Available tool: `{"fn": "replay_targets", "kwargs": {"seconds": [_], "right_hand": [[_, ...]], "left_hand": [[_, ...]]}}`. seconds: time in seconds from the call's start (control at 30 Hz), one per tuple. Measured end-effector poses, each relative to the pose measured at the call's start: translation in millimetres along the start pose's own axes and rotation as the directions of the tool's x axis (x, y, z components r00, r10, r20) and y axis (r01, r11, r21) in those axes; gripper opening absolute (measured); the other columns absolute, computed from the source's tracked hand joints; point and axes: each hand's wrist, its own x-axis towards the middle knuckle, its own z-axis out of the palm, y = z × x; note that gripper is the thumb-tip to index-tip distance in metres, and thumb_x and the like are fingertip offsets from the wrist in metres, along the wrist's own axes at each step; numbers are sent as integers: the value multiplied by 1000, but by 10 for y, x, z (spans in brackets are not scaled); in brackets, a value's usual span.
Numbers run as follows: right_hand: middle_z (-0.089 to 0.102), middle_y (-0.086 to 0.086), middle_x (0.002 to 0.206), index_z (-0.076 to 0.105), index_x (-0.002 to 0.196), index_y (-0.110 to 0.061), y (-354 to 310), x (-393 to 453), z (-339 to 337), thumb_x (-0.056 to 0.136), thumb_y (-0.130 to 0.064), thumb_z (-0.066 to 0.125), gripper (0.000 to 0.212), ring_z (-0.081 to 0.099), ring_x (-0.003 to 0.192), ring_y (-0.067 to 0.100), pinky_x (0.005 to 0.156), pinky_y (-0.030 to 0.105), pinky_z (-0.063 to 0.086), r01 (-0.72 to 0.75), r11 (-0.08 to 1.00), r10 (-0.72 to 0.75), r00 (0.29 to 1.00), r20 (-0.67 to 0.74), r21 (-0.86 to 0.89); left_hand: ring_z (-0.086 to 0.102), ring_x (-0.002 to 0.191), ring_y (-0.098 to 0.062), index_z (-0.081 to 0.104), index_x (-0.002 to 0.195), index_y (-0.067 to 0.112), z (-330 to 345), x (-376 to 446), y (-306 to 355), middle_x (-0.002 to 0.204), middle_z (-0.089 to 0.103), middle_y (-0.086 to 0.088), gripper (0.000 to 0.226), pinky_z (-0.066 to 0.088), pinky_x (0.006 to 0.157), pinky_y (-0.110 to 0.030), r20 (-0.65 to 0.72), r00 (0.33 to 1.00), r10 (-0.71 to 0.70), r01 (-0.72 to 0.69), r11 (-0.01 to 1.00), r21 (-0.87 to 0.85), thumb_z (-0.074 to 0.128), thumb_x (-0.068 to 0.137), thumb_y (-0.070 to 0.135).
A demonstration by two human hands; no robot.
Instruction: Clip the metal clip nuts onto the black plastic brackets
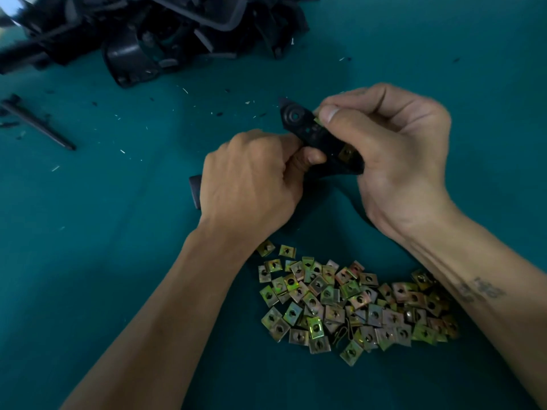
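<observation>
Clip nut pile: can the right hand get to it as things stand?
Probably yes, but not freely. The clip nut pile lies uncovered on the table just under the right forearm, nothing across it. The right hand is busy, though: its fingers pinch a clip nut against the black bracket.

Matt black plastic bracket point(310, 134); clip nuts point(355, 306) of shiny yellow-green iridescent plated metal; desk point(118, 202) covered in smooth, dull teal.

Tabletop point(88, 261): plain teal, flecked with pale and black shavings toward far edge
Bracket point(307, 130) in hand: black
Clip nut point(347, 153) seated on bracket: dull yellow-gold
Loose clip nuts point(349, 306), near edge: iridescent yellow, green, pinkish
Pile of plastic parts point(154, 31), far left corner: black, glossy grey highlights
Rod point(35, 122), left edge: black
</observation>
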Motion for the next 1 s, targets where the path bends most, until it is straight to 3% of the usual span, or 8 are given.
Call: {"fn": "replay_targets", "kwargs": {"seconds": [0.13,0.43,0.53,0.67,0.8,0.87,0.93,1.0], "right_hand": [[65,16,80,68,77,-3,21,16,-57,87,4,73,12,60,79,34,67,40,49,-151,984,149,989,27,100],[73,-2,73,73,72,-19,92,-52,40,80,-2,74,19,64,73,16,73,28,52,135,989,-139,988,-67,-62],[71,2,72,73,67,-23,71,-33,16,82,-3,67,26,63,72,18,70,37,50,123,990,-123,992,6,-68],[65,31,81,69,61,-12,60,-10,-19,84,-19,61,26,58,78,45,75,61,46,23,998,-20,999,51,-54],[77,15,98,75,67,-19,8,0,-27,91,-28,46,38,70,92,30,93,56,51,-68,991,81,991,109,-112],[78,7,101,77,79,-23,-8,26,-55,93,-31,42,39,70,100,24,100,49,51,-84,983,112,979,171,-164],[75,-3,116,76,110,-20,-5,28,-70,100,-27,39,39,66,115,11,106,34,48,-109,975,162,944,286,-191],[63,-4,142,58,142,-10,10,3,-76,105,-13,43,40,54,133,2,112,22,41,-22,976,103,923,370,-218]], "left_hand": [[56,63,-36,62,75,15,-3,-1,13,67,52,-3,50,30,54,-33,-5,1000,15,-15,1000,-4,46,100,55],[55,62,-36,61,75,15,-37,-3,20,67,54,-3,51,28,54,-33,-1,999,38,-38,998,-45,43,99,55],[55,62,-36,53,70,20,-47,-6,10,67,46,3,48,26,55,-32,11,1000,27,-27,999,-43,42,99,57],[55,61,-37,42,69,23,-39,-11,4,66,44,4,42,22,55,-32,13,999,31,-31,999,-27,46,100,52],[55,61,-38,56,71,18,-37,-21,-17,66,46,3,40,24,56,-32,10,1000,5,-5,1000,-4,49,99,46],[55,62,-39,60,75,18,-32,-16,-21,65,46,4,40,26,55,-33,8,1000,-28,28,1000,6,46,98,47],[53,61,-39,53,71,22,-38,13,-32,60,42,5,41,28,54,-34,-28,992,-127,126,992,-26,42,98,50],[51,58,-38,40,65,27,-46,36,-51,56,41,5,42,33,51,-36,-71,976,-207,199,975,-100,41,99,51]]}}
